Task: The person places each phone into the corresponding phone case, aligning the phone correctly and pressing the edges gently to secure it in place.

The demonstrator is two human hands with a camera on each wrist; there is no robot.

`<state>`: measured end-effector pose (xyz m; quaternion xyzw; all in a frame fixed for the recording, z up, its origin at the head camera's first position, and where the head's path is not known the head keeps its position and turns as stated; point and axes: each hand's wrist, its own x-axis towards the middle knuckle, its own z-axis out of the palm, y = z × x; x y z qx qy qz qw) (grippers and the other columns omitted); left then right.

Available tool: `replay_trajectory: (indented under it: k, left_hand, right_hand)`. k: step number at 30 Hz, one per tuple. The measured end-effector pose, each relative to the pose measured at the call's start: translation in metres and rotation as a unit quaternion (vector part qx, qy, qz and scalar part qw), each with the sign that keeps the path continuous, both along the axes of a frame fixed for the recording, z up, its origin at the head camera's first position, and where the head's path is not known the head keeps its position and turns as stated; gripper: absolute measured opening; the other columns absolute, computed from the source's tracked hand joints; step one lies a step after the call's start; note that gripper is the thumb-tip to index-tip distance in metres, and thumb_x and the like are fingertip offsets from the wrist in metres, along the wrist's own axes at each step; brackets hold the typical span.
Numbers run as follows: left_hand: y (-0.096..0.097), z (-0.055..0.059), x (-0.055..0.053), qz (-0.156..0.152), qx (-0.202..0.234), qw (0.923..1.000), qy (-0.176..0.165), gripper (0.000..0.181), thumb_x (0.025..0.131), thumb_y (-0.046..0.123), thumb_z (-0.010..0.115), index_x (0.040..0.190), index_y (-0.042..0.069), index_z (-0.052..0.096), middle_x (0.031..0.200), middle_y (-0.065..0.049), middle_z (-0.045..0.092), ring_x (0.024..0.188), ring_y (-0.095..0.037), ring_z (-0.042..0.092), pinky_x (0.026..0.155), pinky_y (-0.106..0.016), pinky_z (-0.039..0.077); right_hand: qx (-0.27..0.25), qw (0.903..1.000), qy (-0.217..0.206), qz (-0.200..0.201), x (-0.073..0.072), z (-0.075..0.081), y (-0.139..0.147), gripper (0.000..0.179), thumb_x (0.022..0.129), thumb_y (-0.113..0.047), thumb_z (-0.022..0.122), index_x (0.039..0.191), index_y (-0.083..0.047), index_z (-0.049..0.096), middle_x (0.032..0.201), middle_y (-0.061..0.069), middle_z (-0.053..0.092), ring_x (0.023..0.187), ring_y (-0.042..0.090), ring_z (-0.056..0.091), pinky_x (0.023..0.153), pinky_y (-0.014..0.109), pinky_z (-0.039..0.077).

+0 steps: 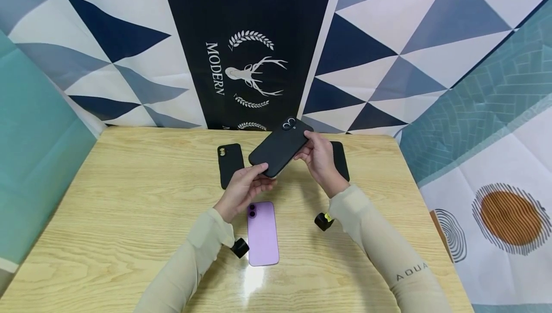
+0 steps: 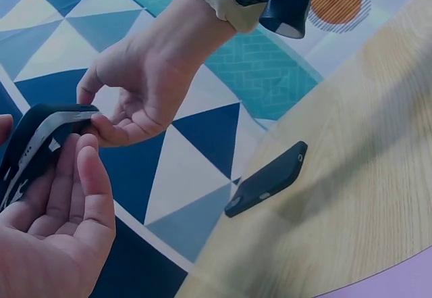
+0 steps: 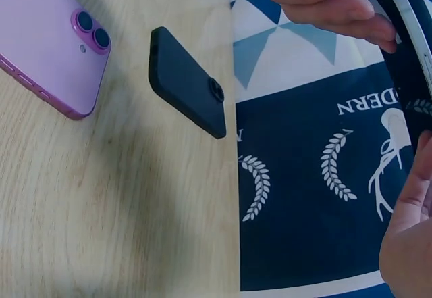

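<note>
Both hands hold up a phone in a black case [image 1: 281,149], tilted, its ringed camera lenses toward the head camera. My left hand [image 1: 245,189] pinches its lower left end, thumb on the back. At the upper right end, my right hand [image 1: 319,158] grips the corner. In the left wrist view, a pale phone edge [image 2: 50,126] shows along the dark case; I cannot tell how fully it is seated. A purple phone [image 1: 263,236] lies back up on the table, near the left wrist. Left of the held phone lies a black phone case [image 1: 231,163].
Another black case or phone [image 1: 340,160] lies behind the right hand, partly hidden. The wooden table [image 1: 142,198] ends at a patterned cloth wall [image 1: 366,54]. Small black wrist cameras [image 1: 323,221] hang under both sleeves.
</note>
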<state>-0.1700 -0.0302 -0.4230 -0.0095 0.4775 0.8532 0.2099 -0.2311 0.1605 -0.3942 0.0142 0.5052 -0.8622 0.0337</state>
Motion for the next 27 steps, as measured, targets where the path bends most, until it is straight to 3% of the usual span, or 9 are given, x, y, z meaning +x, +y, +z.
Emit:
replay_trajectory:
  k: [7,15,20,24,27]
  left_hand:
    - [0.004,0.0,0.0,0.024,-0.023,0.9991,0.026,0.017,0.092,0.02,0.06,0.083,0.009,0.07,0.08,-0.003,0.072,0.075,-0.01,0.068,0.071,-0.02,0.057]
    - [0.009,0.004,-0.001,0.096,-0.039,0.9938,0.04,0.014,0.092,0.017,0.06,0.084,0.007,0.066,0.075,-0.002,0.072,0.071,-0.009,0.068,0.07,-0.021,0.057]
    - [0.008,0.006,-0.003,0.114,-0.061,0.9909,0.039,0.014,0.093,0.017,0.058,0.087,0.005,0.063,0.074,-0.003,0.071,0.071,-0.009,0.067,0.069,-0.02,0.057]
    - [0.004,0.005,-0.004,0.125,-0.065,0.989,0.046,0.014,0.093,0.016,0.057,0.085,0.006,0.062,0.072,0.0,0.07,0.07,-0.009,0.066,0.069,-0.019,0.056]
    - [0.002,0.005,-0.004,0.137,-0.064,0.9867,0.059,0.014,0.094,0.012,0.054,0.083,0.007,0.063,0.07,0.001,0.069,0.067,-0.008,0.065,0.067,-0.018,0.056]
  right_hand:
    - [-0.018,0.9993,0.021,-0.026,0.002,-0.003,0.0,0.025,0.097,-0.007,0.034,0.08,-0.006,0.051,0.056,0.002,0.065,0.045,0.013,0.062,0.042,0.022,0.051]
    - [-0.018,0.9996,0.019,-0.012,0.006,0.0,0.0,0.021,0.097,-0.008,0.033,0.084,-0.006,0.049,0.061,0.004,0.068,0.051,0.015,0.066,0.05,0.027,0.057]
    - [-0.02,0.9997,0.012,0.011,0.008,0.0,0.003,0.02,0.099,-0.011,0.035,0.085,-0.006,0.048,0.065,0.006,0.069,0.056,0.017,0.069,0.055,0.029,0.059]
    - [0.026,0.9989,0.018,0.035,0.01,-0.003,0.008,0.027,0.101,-0.023,0.037,0.089,-0.004,0.053,0.065,0.006,0.07,0.057,0.017,0.069,0.057,0.029,0.059]
    - [0.094,0.9947,0.016,0.036,0.011,-0.005,0.012,0.041,0.101,-0.034,0.039,0.079,-0.004,0.055,0.06,0.005,0.068,0.051,0.016,0.067,0.052,0.028,0.058]
